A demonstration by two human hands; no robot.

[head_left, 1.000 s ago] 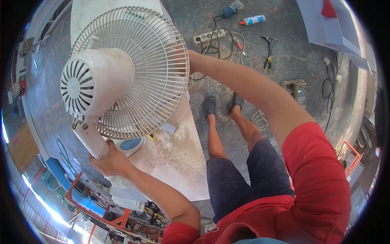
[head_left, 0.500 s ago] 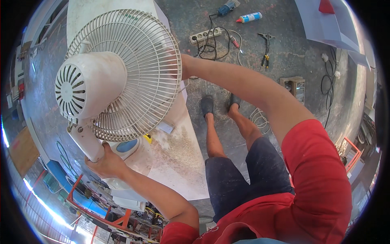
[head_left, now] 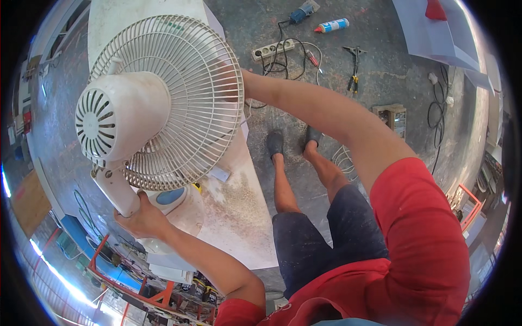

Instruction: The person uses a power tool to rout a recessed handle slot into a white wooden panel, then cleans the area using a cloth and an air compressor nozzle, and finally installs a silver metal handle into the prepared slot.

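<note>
The left hand is closed around the neck of the white fan, thumb on the near side; the right hand lies behind the wire grille, glimpsed through the bars, so whether it grips or merely rests there I cannot tell. The fan stands on the dusty white desk, at the person's left, its head tilted over the blue-and-white base panel. The bulky head looks top-heavy, so a slack left grip could let it swing or tip; fingers slipped between the bars could be pinched or meet the blades. The grille also blocks the view of the right hand's work. Just below its rim, a small pale block and a yellow item could be knocked. Farther out on the floor, a power strip with tangled leads, a red screwdriver, yellow-handled pliers, a blue power tool and a coiled pale cable near the feet might trip a backward step.
</note>
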